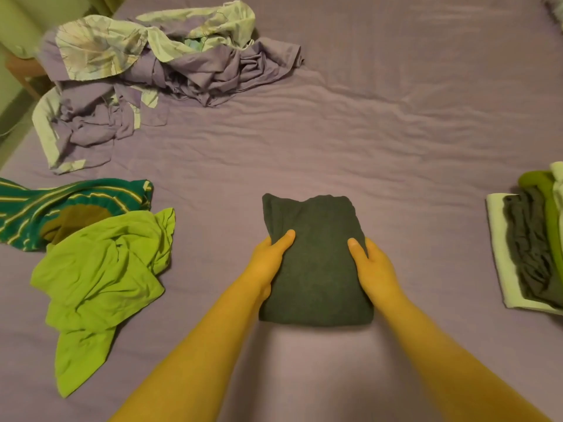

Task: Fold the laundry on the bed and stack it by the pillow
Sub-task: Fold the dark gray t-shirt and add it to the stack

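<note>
Gripping a folded dark grey garment [315, 260] from both sides, the left hand [268, 263] and the right hand [376, 269] each lay a thumb on top of the cloth, with the other fingers hidden along or under its side edges. The bundle lies on the bed [335, 147] near the front edge, about midway along it, its long axis running away from the person, so the hands hold its two long sides and neither hand is nearer than the other. By my reading the fold is finished and the coming move is a carry to the right, where a stack of folded laundry [531, 251] sits at the bed's right edge, well apart from the bundle; the right hand is the nearer one to it. No pillow is plainly in view, though something pale shows at the far right corner, too cut off to name. I count one stack, with a pale piece at the bottom, dark grey cloth above it and a green piece on top. Unfolded pieces number two near the left edge: a lime green garment [100, 281] and a teal striped garment [61, 205] partly beneath it. One crumpled heap of purple and floral bedding [152, 74] lies toward the far left corner.
</note>
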Action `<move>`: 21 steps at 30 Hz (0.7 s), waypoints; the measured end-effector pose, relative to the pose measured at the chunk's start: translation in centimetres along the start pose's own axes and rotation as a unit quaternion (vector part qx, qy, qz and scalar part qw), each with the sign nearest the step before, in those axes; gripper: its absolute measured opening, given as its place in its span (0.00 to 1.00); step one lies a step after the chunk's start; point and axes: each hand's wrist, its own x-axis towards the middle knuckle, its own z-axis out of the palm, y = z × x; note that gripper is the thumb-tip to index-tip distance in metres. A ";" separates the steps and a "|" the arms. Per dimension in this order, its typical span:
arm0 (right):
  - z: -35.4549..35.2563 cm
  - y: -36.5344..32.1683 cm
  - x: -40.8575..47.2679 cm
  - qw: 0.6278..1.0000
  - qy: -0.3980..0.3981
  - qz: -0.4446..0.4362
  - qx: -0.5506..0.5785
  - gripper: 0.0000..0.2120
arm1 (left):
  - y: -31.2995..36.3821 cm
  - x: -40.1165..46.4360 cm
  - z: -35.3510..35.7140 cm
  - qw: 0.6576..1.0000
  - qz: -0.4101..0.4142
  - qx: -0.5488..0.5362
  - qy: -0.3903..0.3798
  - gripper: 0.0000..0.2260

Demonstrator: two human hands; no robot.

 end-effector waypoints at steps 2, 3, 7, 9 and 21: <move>-3.1 0.0 -0.4 1.000 0.020 -0.022 -0.005 0.13 | 0.6 -1.0 2.7 0.999 0.020 0.020 -0.018 0.19; -4.8 0.1 -0.7 0.999 0.032 -0.030 -0.005 0.12 | 0.9 -1.5 4.3 0.999 0.028 0.028 -0.025 0.19; -12.2 -0.3 -1.6 0.995 0.075 -0.056 -0.015 0.15 | 1.7 -3.7 11.4 0.996 0.057 0.047 -0.050 0.20; -16.2 -0.5 -2.0 0.993 0.087 -0.069 -0.030 0.17 | 1.8 -4.7 15.3 0.994 0.073 0.050 -0.064 0.19; -39.3 1.8 -2.7 0.971 0.200 -0.095 -0.094 0.20 | 0.9 -8.7 38.1 0.975 0.093 0.098 -0.174 0.22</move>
